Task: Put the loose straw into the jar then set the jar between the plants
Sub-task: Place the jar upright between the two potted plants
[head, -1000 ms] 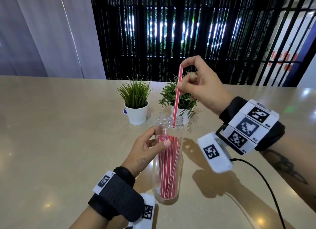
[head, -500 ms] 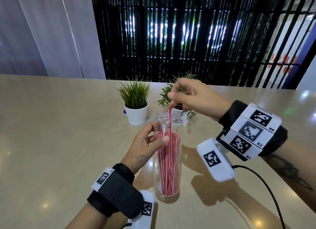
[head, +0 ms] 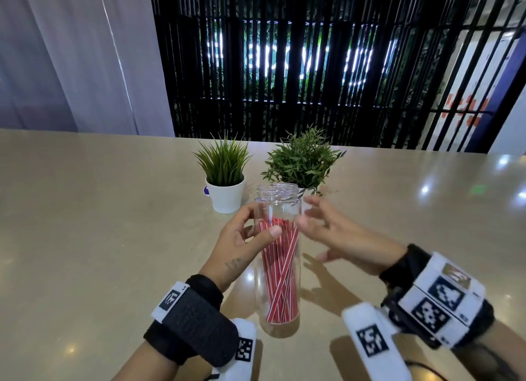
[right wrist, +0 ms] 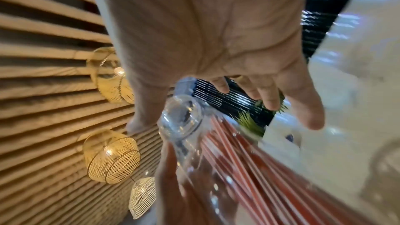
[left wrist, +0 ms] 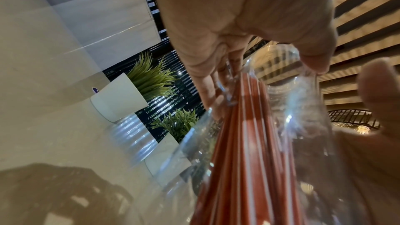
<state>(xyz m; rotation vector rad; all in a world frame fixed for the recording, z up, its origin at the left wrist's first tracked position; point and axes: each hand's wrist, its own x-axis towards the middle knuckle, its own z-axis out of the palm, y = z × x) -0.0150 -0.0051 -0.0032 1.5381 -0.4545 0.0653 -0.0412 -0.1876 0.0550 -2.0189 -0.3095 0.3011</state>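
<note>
A clear plastic jar (head: 277,295) stands upright on the table, holding several red-and-white straws (head: 280,272) that all sit below its neck. My left hand (head: 257,224) grips its upper part, thumb in front and fingers behind. My right hand (head: 310,215) is blurred and open, its fingers spread beside the jar's right shoulder and holding nothing. In the left wrist view the jar (left wrist: 292,109) and straws (left wrist: 249,143) fill the frame. The right wrist view has the jar's mouth (right wrist: 184,117) between thumb and fingers. The grass plant (head: 225,178) and leafy plant (head: 303,164) stand just behind the jar.
The beige table (head: 99,238) stretches wide on both sides. The two white pots stand a small gap apart, with the jar in front of that gap. A black slatted screen (head: 284,67) and a grey curtain (head: 71,53) stand beyond the far edge.
My right hand pushed the straw down into the jar, let it go and dropped, open, to the jar's right side. My left hand kept its hold on the jar.
</note>
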